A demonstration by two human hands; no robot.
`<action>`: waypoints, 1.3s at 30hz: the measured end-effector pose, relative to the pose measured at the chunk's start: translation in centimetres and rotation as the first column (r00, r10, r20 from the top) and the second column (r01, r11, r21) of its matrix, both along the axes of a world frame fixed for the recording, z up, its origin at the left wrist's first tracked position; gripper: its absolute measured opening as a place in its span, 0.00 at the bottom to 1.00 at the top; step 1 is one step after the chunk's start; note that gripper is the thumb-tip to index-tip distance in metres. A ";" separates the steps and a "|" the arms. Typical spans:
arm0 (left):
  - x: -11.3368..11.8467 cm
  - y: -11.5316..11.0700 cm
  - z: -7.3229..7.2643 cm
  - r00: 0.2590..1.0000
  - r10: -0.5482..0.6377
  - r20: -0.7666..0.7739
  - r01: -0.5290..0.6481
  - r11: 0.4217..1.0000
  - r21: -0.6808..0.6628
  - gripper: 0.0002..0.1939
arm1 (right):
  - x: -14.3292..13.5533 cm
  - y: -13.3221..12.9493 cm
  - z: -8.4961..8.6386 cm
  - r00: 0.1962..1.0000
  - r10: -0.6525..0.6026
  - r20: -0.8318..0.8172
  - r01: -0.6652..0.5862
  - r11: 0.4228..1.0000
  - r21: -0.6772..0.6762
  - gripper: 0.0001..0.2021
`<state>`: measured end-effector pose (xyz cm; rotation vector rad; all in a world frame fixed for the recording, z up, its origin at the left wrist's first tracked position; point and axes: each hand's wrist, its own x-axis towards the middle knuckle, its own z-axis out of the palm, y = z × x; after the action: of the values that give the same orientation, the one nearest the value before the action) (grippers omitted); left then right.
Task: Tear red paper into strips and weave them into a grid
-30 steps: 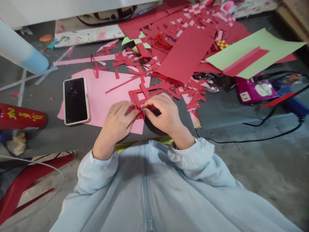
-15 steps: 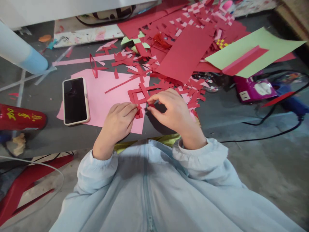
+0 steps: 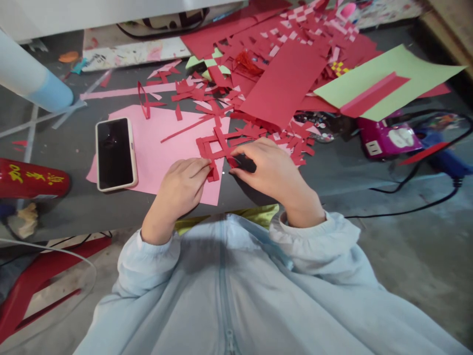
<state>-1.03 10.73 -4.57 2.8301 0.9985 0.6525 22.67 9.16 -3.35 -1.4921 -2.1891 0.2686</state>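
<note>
Make the red frame [image 3: 218, 155] the middle of a clock. The gray table [image 3: 332, 167] is biggest. A heap of red paper [image 3: 284, 84] sits at one o'clock. The pink sheet [image 3: 162, 133] lies partly under the frame, maybe to give it a flat bed. A green sheet [image 3: 388, 64] is between two and three. The phone [image 3: 116, 154], at nine, lies on the pink sheet's edge, so it may stop that sliding. Past it lies a red can [image 3: 40, 177].

The left hand [image 3: 186, 180], at seven, has its fingertips bunched on the frame's low end, seemingly to keep it from slipping. The right hand [image 3: 271, 170], between three and four, curls finger and thumb with a small gap, by some red paper; I can't tell if it pinches any. The frame is just strips around a square hole.

The can's yellow writing is too fuzzy to read. The phone's dark screen shows no name.
</note>
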 end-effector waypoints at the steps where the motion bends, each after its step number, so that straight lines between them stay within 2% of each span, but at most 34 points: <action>1: 0.0 0.0 0.0 1.000 0.000 0.005 0.000 1.000 0.006 0.16 | -0.1 -0.1 -0.1 1.000 -0.001 -0.009 0.001 1.000 0.007 0.08; 8: 0.1 -0.1 0.2 1.000 0.019 -0.010 -0.019 1.000 -0.017 0.16 | -0.5 -0.4 -0.6 0.999 -0.010 -0.050 0.012 0.999 0.046 0.08; 12: 0.1 -0.1 0.3 1.000 0.015 -0.013 -0.015 1.000 0.023 0.15 | -0.1 -0.2 -0.7 0.998 -0.009 -0.067 0.014 0.997 0.074 0.05; 17: 0.1 -0.1 0.2 1.000 0.016 0.006 -0.017 0.999 0.033 0.15 | 0.1 0.1 -1.0 1.000 0.026 0.013 -0.027 0.989 0.148 0.02; 22: 0.2 0.0 0.2 1.000 0.010 0.009 -0.011 0.999 0.041 0.15 | 0.1 0.3 -1.3 0.994 0.052 0.099 -0.071 0.978 0.198 0.09; 28: 0.1 0.0 0.2 1.000 0.005 0.014 -0.005 1.000 0.031 0.15 | -0.2 0.5 -0.9 0.978 0.043 0.204 -0.097 0.960 0.263 0.12; 31: 0.1 0.0 0.2 1.000 0.011 0.001 -0.011 0.999 0.033 0.15 | -0.5 0.4 -0.7 0.979 0.055 0.197 -0.116 0.943 0.313 0.12; 36: 0.1 0.0 0.3 1.000 0.006 -0.001 -0.006 1.000 -0.023 0.16 | -0.9 0.0 -0.8 0.976 0.146 0.162 -0.191 0.931 0.310 0.11; 39: 0.1 0.0 0.3 1.000 -0.002 0.008 0.002 1.000 0.006 0.16 | -1.1 -0.2 -0.9 0.970 0.158 0.187 -0.210 0.929 0.304 0.12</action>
<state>-0.93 10.70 -4.27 2.8306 0.9947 0.6666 21.57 8.97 -4.27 -1.1641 -2.3655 -0.1519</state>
